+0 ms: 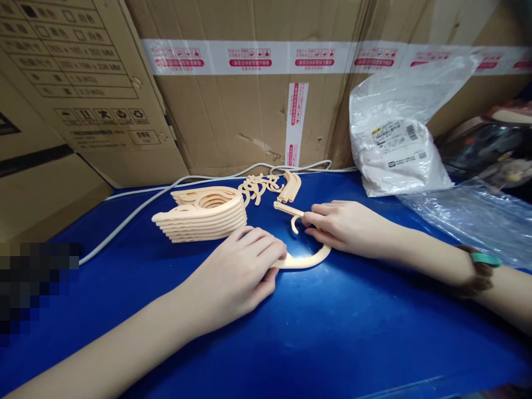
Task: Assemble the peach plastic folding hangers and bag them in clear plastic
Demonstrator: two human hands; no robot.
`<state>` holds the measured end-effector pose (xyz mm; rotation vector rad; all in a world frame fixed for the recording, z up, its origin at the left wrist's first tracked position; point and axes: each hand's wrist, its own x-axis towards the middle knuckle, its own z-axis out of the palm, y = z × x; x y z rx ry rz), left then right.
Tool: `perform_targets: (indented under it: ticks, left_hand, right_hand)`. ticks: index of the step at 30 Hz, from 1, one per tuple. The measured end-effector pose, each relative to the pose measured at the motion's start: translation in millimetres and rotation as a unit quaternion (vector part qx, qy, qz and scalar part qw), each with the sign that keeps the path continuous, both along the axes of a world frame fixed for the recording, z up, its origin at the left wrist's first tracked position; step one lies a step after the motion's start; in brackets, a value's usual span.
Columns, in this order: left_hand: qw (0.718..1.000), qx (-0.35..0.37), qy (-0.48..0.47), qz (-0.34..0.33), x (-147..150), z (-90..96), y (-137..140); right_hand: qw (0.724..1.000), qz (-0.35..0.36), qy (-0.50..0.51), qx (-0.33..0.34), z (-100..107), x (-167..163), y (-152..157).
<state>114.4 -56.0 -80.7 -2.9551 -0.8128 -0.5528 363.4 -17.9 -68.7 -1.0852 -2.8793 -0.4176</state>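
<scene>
A peach plastic hanger piece [305,261] lies on the blue table [341,332] between my hands. My left hand [241,271] pinches its left end with the fingers curled down. My right hand [347,227] grips the other end, where a small hook [294,223] and a straight bar [286,209] stick out past the fingertips. Just behind my left hand sits a stack of finished peach hangers [203,216]. Loose hooks [257,187] and a few curved bars [291,187] lie farther back.
Cardboard boxes [233,105] wall off the back and left. A white cable [137,208] runs along the table's rear. A white plastic bag [394,144] and clear plastic film [469,216] lie at the right. A green band and hair tie [482,266] circle my right wrist.
</scene>
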Motion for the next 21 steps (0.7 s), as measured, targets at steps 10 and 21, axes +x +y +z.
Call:
perform_targets:
  ticks: [10,21]
  left_hand:
    - [0.994,0.086,0.048,0.047,-1,2.0,2]
    - [0.990,-0.015,-0.035,0.138,1,0.9,-7]
  right_hand:
    - [0.987,0.152,0.049,-0.031,1,-9,-18]
    - [0.974,0.179,0.083,-0.114,-3,-24,-43]
